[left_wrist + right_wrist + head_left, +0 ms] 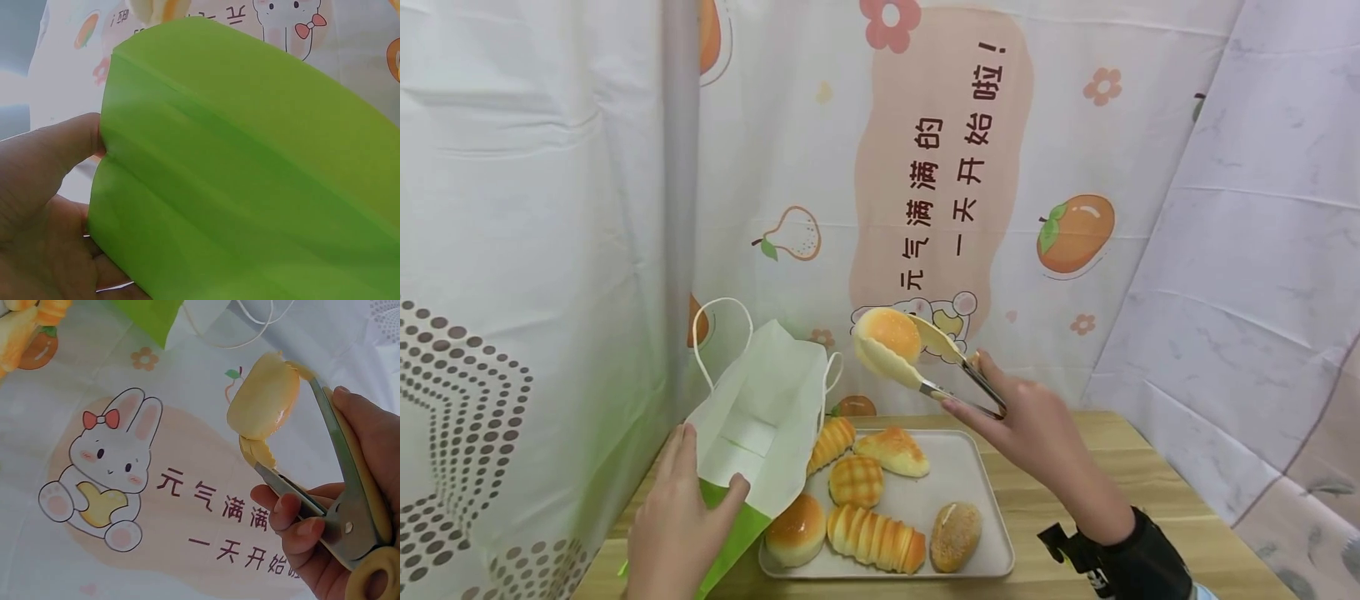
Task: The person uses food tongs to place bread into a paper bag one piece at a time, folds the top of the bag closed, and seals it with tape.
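Note:
My right hand [1037, 425] grips a pair of tongs [337, 462] with metal arms and cream tips. Between those tips is a round golden bun [891, 332], raised above the tray and to the right of the bag's mouth. The bun's pale underside shows in the right wrist view. My left hand [673, 517] holds the rim of a paper bag [250, 150], green outside and white inside, with white cord handles. The bag tilts so its open mouth faces up toward the head camera. Its visible inner bottom is bare white.
A light rectangular tray [977, 500] lies on the wooden table [1075, 500]. On it are several breads, including a spiral roll [876, 540], a checkered bun [856, 481], an oval brown roll [956, 536] and a glossy round bun [796, 532]. Printed curtains [760, 125] stand behind and at both sides.

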{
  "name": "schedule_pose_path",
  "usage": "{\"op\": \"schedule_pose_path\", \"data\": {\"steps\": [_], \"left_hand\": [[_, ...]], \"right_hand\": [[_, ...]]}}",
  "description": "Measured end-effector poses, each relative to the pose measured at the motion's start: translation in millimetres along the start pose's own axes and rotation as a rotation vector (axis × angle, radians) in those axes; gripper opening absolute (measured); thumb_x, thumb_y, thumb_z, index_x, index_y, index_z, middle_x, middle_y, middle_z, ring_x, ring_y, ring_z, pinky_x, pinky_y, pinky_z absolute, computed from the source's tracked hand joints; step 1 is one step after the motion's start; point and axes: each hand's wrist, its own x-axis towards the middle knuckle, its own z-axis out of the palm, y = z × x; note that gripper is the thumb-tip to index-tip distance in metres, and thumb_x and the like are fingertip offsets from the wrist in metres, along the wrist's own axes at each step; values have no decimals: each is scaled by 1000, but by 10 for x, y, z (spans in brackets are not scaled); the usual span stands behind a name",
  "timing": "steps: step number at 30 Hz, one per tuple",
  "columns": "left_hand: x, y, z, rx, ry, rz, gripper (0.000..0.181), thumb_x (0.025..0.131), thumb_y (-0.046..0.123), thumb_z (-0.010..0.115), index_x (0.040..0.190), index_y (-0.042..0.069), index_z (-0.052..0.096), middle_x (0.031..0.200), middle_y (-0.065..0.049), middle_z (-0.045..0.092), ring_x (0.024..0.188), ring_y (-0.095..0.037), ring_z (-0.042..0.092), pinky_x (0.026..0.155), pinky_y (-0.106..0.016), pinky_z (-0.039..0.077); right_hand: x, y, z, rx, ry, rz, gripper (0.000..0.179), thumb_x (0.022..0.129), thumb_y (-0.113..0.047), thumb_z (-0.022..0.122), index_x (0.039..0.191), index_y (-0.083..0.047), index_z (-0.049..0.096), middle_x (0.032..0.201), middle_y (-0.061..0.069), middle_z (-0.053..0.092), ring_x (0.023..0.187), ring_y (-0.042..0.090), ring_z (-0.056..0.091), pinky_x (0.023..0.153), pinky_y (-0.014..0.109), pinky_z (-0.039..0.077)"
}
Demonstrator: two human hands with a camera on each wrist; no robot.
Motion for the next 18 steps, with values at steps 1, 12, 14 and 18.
{"op": "schedule_pose_path", "data": {"steps": [1,12,14,18], "left_hand": [[0,0,-1,1,-2,-1,81,80,33,64,142,-7,30,145,-28,37,87,-57,57,63,-67,48],[-1,14,-31,-5,-48,-18,83,81,35,62,143,-6,26,147,-29,33,94,-58,55,67,-69,48],[0,16,-35,-3,-47,-19,83,81,35,62,143,-6,26,147,-29,33,95,-57,55,67,-69,48],[-5,14,-35,0,-39,-22,84,80,35,63,143,-6,27,147,-28,34,91,-57,56,64,-67,48]], "right_hand": [[17,-23,-7,5,1,-4,77,78,-61,58,135,-9,50,51,-3,49,45,10,37,42,28,35],[206,-343,-10,52,28,-71,74,76,-60,61,132,-12,53,53,-5,43,44,8,33,40,26,31],[241,-419,6,64,32,-93,72,77,-60,61,131,-13,54,52,-5,41,44,8,32,39,26,30],[286,-603,73,95,20,-158,72,78,-60,59,132,-14,52,55,-4,44,45,8,35,39,24,32]]}}
